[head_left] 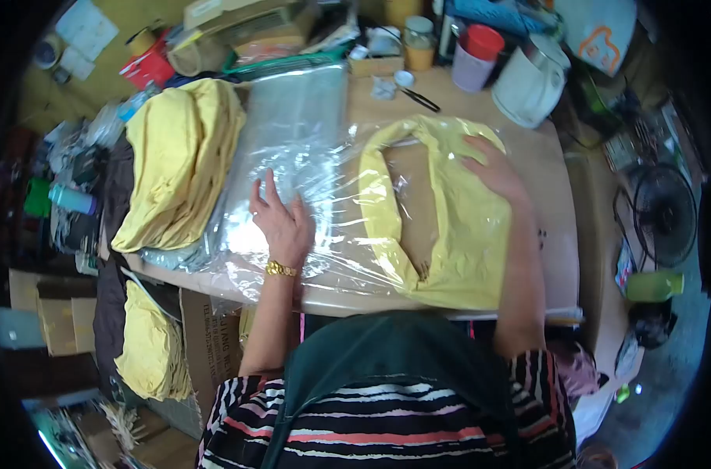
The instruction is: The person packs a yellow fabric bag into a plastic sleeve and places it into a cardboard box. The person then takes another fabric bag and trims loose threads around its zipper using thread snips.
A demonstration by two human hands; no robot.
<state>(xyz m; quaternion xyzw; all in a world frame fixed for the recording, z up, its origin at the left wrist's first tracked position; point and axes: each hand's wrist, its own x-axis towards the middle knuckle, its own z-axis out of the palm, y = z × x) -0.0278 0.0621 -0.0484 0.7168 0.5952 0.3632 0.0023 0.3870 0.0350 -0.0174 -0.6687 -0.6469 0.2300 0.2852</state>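
Note:
A yellow folded cloth piece (471,227), with a loop-shaped strip along its left side, lies flat on the table under or inside a transparent plastic bag (343,227). My right hand (492,168) rests flat on the upper right of the cloth, fingers stretched out. To the left, my left hand (281,227) is over the shiny plastic with its fingers spread, holding nothing visible. A gold bracelet (281,269) circles that wrist. Beneath and beyond it lies a stack of transparent plastic bags (297,109). Farther left sits a pile of yellow cloth pieces (179,164).
Along the back stand a white kettle (531,82), a red and lilac cup (477,59), a lidded jar (419,43) and a black-handled tool (420,99). More yellow cloth (154,344) hangs below the table's left edge. A fan (664,215) stands at right.

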